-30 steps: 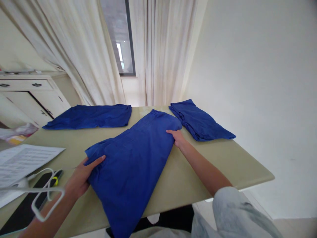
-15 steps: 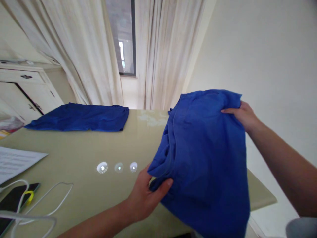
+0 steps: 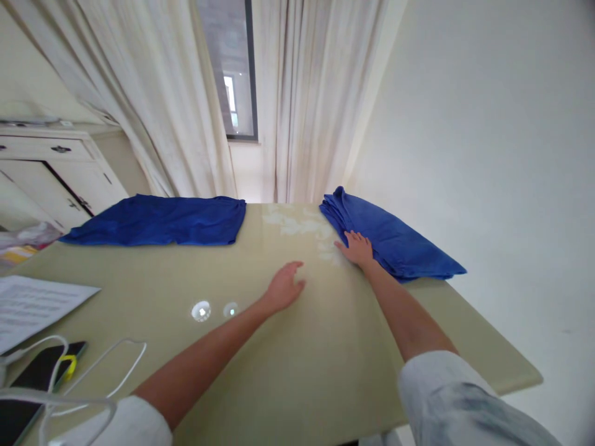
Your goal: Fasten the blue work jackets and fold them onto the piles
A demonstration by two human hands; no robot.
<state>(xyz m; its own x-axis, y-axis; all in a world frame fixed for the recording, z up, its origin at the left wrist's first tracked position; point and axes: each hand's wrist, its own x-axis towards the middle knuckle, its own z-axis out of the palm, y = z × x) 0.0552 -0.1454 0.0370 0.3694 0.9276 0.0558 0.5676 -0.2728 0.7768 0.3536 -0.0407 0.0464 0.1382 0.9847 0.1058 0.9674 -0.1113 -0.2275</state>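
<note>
A folded blue garment (image 3: 395,238) lies along the right side of the table, its far end near the curtain and its near end by the wall. My right hand (image 3: 357,248) rests on its left edge with the fingers spread. Over the middle of the table is my left hand (image 3: 286,287), holding nothing, thumb and fingers apart. It is to the left of the garment and does not touch it. Another folded blue garment (image 3: 162,221) lies flat at the far left of the table, out of reach of both hands.
The pale green table (image 3: 288,359) has glossy reflections. On its left side are a printed sheet (image 3: 41,306), a dark phone (image 3: 35,378) and a looped white cable (image 3: 105,371). Cream curtains (image 3: 307,111) hang behind, and a white cabinet (image 3: 60,161) stands at the left. A bare wall rises on the right.
The blue garment that both hands held up has been laid on the table's right side. My left hand has let go of it; my right hand now rests on it with spread fingers.
</note>
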